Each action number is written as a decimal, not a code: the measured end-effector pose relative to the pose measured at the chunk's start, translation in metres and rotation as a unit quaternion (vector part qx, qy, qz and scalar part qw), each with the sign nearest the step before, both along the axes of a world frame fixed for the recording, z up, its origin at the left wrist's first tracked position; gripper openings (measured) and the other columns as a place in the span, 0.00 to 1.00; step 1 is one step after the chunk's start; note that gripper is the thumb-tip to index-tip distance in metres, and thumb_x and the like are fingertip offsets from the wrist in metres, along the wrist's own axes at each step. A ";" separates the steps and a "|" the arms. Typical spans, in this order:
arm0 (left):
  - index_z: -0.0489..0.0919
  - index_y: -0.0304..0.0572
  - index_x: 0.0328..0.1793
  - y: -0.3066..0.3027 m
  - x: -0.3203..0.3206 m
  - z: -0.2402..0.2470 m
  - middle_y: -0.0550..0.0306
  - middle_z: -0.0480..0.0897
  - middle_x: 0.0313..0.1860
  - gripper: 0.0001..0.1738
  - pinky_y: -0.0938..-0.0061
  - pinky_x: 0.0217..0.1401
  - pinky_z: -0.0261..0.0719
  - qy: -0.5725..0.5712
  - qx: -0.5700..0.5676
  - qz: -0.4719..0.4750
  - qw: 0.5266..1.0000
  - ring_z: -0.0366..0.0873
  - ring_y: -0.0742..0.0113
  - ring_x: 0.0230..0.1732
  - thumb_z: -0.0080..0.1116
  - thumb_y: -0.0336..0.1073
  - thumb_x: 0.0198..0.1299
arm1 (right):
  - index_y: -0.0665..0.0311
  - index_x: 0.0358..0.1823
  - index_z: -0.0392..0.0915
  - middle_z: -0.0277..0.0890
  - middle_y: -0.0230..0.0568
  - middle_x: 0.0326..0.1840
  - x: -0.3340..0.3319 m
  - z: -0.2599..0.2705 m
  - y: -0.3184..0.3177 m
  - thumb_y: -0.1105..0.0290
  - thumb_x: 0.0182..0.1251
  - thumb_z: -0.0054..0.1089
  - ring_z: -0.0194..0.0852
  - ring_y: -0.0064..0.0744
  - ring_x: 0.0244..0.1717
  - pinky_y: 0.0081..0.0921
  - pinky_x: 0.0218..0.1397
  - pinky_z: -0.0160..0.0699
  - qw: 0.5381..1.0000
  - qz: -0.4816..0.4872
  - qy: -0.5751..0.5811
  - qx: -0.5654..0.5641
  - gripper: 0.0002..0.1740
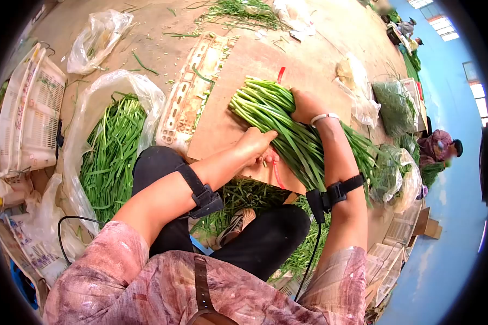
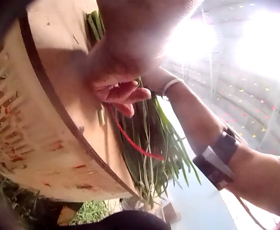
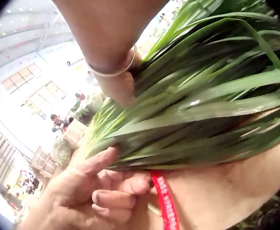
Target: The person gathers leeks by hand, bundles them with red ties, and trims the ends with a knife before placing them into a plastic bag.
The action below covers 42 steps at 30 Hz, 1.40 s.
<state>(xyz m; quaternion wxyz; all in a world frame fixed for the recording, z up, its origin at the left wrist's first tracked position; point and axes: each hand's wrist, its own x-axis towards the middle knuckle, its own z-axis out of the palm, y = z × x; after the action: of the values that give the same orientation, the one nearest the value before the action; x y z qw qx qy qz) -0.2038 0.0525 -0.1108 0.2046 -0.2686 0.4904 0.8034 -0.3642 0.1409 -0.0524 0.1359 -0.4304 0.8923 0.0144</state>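
Left hand [image 1: 253, 145] is pressing its thumb to the near side of a bundle of long green stalks [image 1: 303, 143], other fingers curling low beside it; cannot tell whether they are pinching the red ribbon [image 3: 165, 201], which is running out from under the bundle right by the fingertips. Right hand [image 1: 307, 105] is clasping the bundle from the far side, fingers mostly hidden. Bundle is lying between both hands on a wooden board [image 1: 217, 127], pale ends pointing out left of the right hand, leaf tips trailing past under the right forearm. A second bit of red is poking out beyond the stalks, just left of the right hand. White bangle [image 1: 325, 116] is circling the right wrist. Black straps with small devices are sitting on both forearms. Pale slotted crate [image 1: 172, 116] is showing left of the left hand, by the board's edge. Farther left of that hand, a clear plastic bag [image 1: 151, 92] is holding loose greens [image 1: 114, 157]. Well right of the right hand, a stuffed bag of greens [image 1: 397, 108] is standing.
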 end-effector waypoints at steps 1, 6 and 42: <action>0.69 0.37 0.54 -0.002 -0.002 -0.002 0.39 0.80 0.23 0.17 0.80 0.06 0.59 0.001 0.000 0.003 1.000 0.66 0.70 0.08 0.42 0.42 0.68 | 0.69 0.43 0.73 0.76 0.59 0.40 -0.001 0.000 -0.002 0.74 0.43 0.58 0.75 0.55 0.45 0.39 0.50 0.74 1.000 -0.001 -0.008 -0.007 0.20; 0.71 0.29 0.50 -0.010 0.001 -0.006 0.37 0.80 0.22 0.21 0.80 0.06 0.60 -0.009 -0.013 -0.030 0.999 0.69 0.69 0.09 0.43 0.44 0.68 | 0.68 0.45 0.74 0.77 0.59 0.39 -0.006 0.008 -0.003 0.74 0.43 0.59 0.76 0.54 0.44 0.37 0.49 0.75 0.999 0.006 -0.016 -0.035 0.21; 0.66 0.43 0.63 -0.026 0.056 0.061 0.48 0.64 0.65 0.45 0.53 0.64 0.58 0.485 -0.635 -0.074 0.597 0.58 0.49 0.67 0.73 0.38 0.33 | 0.66 0.63 0.60 0.75 0.59 0.48 -0.022 -0.009 -0.012 0.70 0.38 0.64 0.74 0.52 0.51 0.35 0.54 0.73 0.995 0.041 -0.095 0.012 0.43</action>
<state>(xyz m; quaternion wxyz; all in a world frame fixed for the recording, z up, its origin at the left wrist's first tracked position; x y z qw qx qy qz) -0.1475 0.0261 -0.0499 -0.2267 0.1352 0.9219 0.2835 -0.3864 0.1293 -0.0610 0.2245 -0.4641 0.8568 -0.0102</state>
